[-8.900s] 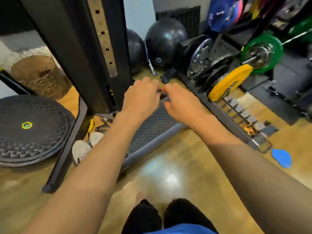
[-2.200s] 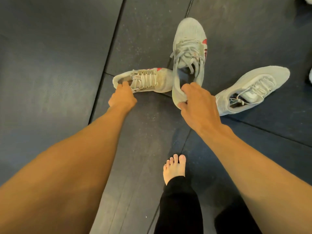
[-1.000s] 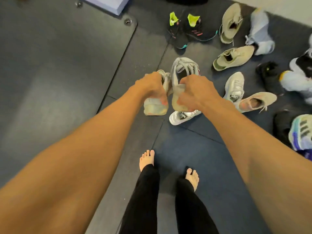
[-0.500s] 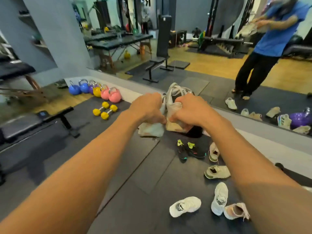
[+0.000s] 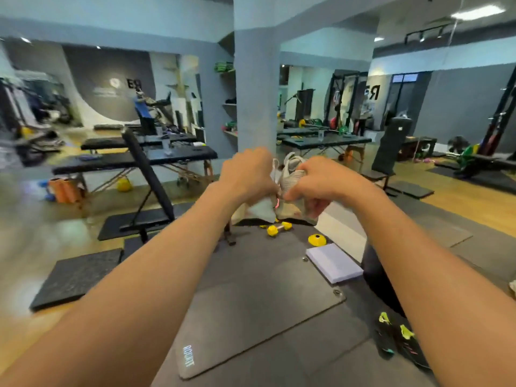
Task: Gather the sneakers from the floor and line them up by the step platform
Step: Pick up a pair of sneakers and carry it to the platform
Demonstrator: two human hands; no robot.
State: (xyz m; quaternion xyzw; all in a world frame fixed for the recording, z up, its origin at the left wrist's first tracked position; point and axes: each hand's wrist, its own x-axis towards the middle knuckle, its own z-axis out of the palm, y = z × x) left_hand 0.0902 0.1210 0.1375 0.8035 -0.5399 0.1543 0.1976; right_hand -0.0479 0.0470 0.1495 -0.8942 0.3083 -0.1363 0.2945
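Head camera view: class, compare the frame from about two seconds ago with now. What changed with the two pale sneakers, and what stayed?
Both were lifted off the floor: the left hand now grips the left sneaker and the right hand the right sneaker, held side by side out in front. The black-and-neon pair stays on the floor.

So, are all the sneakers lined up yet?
Not yet. Done: no lined-up row shows here. In hand: the left hand grips one pale grey knit sneaker, and the right hand grips its matching sneaker, both off the floor. Left: the black sneakers with neon-yellow tongues lie on the dark floor mat, and the held pair needs carrying over.
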